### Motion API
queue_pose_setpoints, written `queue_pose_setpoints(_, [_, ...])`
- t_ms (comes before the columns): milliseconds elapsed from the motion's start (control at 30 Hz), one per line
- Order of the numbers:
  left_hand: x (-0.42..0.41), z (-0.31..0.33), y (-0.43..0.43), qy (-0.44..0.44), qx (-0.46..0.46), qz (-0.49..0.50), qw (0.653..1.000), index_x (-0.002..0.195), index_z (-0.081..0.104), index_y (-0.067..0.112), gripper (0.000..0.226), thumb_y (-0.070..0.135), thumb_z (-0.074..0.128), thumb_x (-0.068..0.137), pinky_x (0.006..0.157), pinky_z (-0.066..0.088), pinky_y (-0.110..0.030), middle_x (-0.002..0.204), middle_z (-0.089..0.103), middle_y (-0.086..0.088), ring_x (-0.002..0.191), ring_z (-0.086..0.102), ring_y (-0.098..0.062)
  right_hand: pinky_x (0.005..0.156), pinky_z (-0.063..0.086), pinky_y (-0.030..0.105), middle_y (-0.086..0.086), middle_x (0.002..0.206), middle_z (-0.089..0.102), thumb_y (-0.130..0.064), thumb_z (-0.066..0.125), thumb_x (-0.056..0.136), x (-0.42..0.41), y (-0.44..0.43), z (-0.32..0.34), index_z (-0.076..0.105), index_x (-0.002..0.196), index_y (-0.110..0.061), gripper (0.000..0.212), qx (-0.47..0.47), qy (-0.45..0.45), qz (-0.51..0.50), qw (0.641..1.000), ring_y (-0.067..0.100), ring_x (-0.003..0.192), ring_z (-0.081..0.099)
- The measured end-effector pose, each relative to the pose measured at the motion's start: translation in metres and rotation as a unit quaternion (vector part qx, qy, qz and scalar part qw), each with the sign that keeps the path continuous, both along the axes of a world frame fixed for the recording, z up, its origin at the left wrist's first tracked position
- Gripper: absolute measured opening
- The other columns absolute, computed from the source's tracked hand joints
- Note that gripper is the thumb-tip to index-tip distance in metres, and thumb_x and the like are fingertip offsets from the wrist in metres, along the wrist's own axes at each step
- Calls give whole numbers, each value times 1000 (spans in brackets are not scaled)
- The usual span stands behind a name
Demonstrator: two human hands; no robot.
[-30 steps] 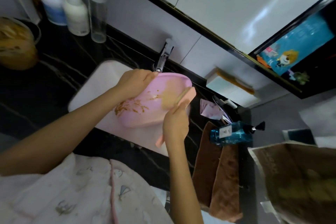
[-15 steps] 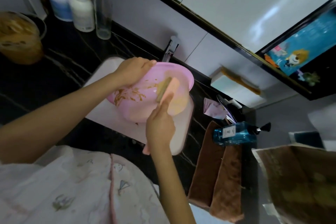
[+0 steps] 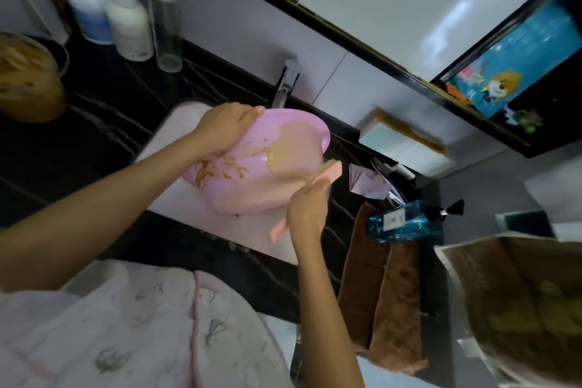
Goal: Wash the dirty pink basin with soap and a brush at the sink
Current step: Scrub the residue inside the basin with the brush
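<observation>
The pink basin [image 3: 252, 189] is tilted over the white sink [image 3: 176, 123], with brown smears on its inner wall and a pool of muddy liquid on its right side. My left hand [image 3: 225, 127] grips the basin's far left rim. My right hand [image 3: 307, 209] holds a pink brush [image 3: 327, 175], whose head lies at the basin's right edge against the brown liquid. The brush handle sticks out below my fist.
A chrome tap [image 3: 286, 82] stands behind the basin. Three bottles [image 3: 126, 19] line the back left of the black counter [image 3: 94, 116]. A blue pump bottle [image 3: 406, 222] lies on brown towels [image 3: 387, 293] at the right. A brown-stained container [image 3: 25, 82] sits far left.
My right hand and the brush moved from the middle of the basin's inside to its right edge. The left hand kept its grip on the rim.
</observation>
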State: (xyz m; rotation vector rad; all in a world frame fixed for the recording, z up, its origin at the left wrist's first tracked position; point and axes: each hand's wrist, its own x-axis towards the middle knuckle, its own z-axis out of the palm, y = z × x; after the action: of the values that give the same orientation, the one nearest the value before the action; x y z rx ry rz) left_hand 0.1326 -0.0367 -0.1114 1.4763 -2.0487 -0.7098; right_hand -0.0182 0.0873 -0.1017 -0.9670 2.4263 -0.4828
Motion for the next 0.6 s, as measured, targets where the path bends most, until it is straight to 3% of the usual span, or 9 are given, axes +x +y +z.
queue_pose_setpoints(100, [3,4,-2,0,7,8,1000,78,59,11,51,45,28,100,72,43,-37,85,65,-11,82,59,-30,65,39,32,13,95,67,-22,28,100,38,21,6,-11,150,-10,64,-16,84,133,987,30,85,64])
queue_pose_setpoints(200, [-1,6,-1,-1,19,-22,1000,80,60,12,51,46,28,100,71,44,-36,85,65,-10,81,58,-28,63,37,30,10,90,66,-26,29,100,58,19,12,-17,148,-18,67,-1,107,270,957,29,79,62])
queue_pose_setpoints(367, [4,2,3,59,35,-4,998,74,48,21,37,38,31,101,70,41,-35,78,60,-3,78,56,-25,60,36,28,14,105,64,-21,30,99,25,-15,36,-6,151,-18,64,13,126,244,961,27,82,58])
queue_pose_setpoints(467, [30,-13,11,109,-14,-17,994,85,47,25,21,40,35,93,70,43,-34,82,56,2,78,54,-19,65,37,29,11,100,63,-24,27,101,9,-17,45,-2,152,-21,58,12,105,240,965,24,79,54])
queue_pose_setpoints(533, [50,-30,22,83,-42,-27,995,87,47,24,26,45,31,89,69,41,-28,83,52,4,77,51,-15,64,36,29,10,98,63,-25,25,102,3,-14,43,-3,152,-21,58,19,112,240,964,23,79,54])
queue_pose_setpoints(600, [66,-50,37,57,-22,-2,998,76,44,21,37,50,26,90,61,37,-30,73,49,2,70,50,-19,64,34,28,11,102,63,-25,25,103,-5,-13,39,0,152,-20,56,21,125,230,965,26,87,59])
